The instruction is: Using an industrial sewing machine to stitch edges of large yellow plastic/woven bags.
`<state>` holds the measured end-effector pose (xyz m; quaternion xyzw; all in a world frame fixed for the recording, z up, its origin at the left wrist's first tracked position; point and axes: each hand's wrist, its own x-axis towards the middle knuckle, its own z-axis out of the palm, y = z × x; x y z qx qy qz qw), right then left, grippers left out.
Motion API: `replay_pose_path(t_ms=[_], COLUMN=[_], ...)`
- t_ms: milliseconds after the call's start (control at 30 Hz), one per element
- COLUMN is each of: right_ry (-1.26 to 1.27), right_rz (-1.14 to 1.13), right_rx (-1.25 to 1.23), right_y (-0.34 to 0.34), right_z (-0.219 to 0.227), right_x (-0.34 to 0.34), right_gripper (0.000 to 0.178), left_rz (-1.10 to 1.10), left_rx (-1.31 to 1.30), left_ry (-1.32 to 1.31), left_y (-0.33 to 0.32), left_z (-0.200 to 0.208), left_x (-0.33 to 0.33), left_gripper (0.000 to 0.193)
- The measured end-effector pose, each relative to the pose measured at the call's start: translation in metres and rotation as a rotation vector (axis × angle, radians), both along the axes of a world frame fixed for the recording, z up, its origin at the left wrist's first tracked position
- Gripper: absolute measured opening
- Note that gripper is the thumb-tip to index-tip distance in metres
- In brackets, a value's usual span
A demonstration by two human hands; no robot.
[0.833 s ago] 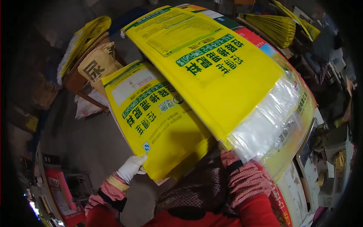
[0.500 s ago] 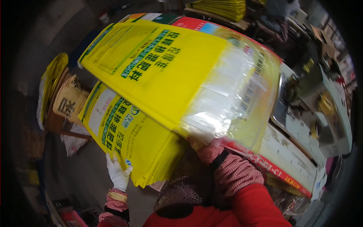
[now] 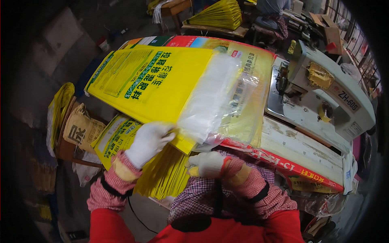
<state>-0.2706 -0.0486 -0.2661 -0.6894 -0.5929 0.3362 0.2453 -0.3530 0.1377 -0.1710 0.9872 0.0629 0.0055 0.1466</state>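
- One yellow bag (image 3: pixel 162 77) lies printed face up on a second, printed bag (image 3: pixel 259 101); its bulk sits toward 11 o'clock from the centre of view, its near corner toward 6 o'clock.
- White liner (image 3: pixel 208 97), a creased plastic film, protrudes from the right end of the yellow bag, toward 1 o'clock.
- Left hand (image 3: pixel 146 145), white-gloved, at 8 o'clock: fingers bent, tips at the bag's near edge, close to the corner. Whether they pinch the edge cannot be told.
- Right hand (image 3: pixel 210 164), pale-gloved, between 5 and 6 o'clock: fingers curled inward, just below the same corner. Whether anything is gripped cannot be told.
- Lower stack (image 3: pixel 162 172) of yellow bags at 7 o'clock, edges fanned, partly covered by the left hand.
- Sewing machine (image 3: pixel 312 102), pale grey, at 3 o'clock, to the right of the printed bag.
- Red sheet (image 3: pixel 279 162) with print along the table's near edge, at 4 o'clock.
- Brown sack (image 3: pixel 87 125) at 9 o'clock; folded bags (image 3: pixel 61 105), yellow, just beyond it.
- Yellow bundle (image 3: pixel 219 16) at 12 o'clock, fanned, on a low board; co-worker (image 3: pixel 270 6) at 1 o'clock.
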Motion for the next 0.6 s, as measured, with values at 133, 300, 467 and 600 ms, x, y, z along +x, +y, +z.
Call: replay_pose_path(t_ms=[133,300,467,600], right_ry=[0.188,1.132,1.449,1.592], right_rz=[-0.039,-0.480,-0.963,-1.081], right_rx=[0.066,0.238,0.462,0.516], right_y=[-0.013,-0.015,-0.004,0.017], right_z=[0.042,0.052,0.050,0.038], right_x=[0.019,0.034,0.080,0.084], right_gripper=[0.032,0.021,0.018,0.020], left_rz=[-0.159,0.229,0.096,-0.040], left_rx=[0.009,-0.501,-0.312,0.043], left_ry=[-0.273,0.004,-0.042,-0.165], left_y=[0.000,0.026,0.012,0.009], left_z=[-0.030,-0.025,-0.013,-0.035], left_x=[0.046,0.066,0.071,0.084], left_gripper=[0.022,0.024,0.021,0.020])
